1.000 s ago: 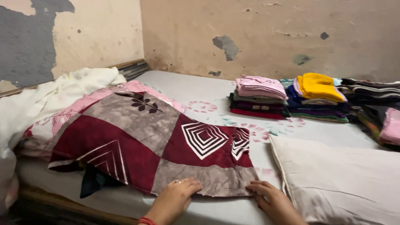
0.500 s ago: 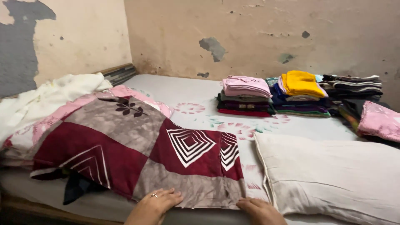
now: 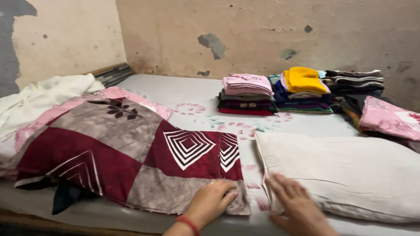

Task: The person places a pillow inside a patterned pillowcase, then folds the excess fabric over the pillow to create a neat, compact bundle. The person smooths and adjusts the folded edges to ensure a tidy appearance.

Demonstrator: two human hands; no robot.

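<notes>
Worn on the head, looking down and forward across the bed [image 3: 192, 94] toward the far wall [image 3: 262, 26], hands close at bottom edge.

folded clothes stacks [image 3: 280, 94] at 1 o'clock on bed [image 3: 183, 89] | pink cloth [image 3: 387, 120] at 3 o'clock | white sheet [image 3: 41, 98] at 10 o'clock | peeling wall [image 3: 262, 30] at 12 o'clock

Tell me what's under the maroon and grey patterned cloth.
The patterned cloth lies over pink fabric and something dark poking out below. The rest beneath is covered.
</notes>
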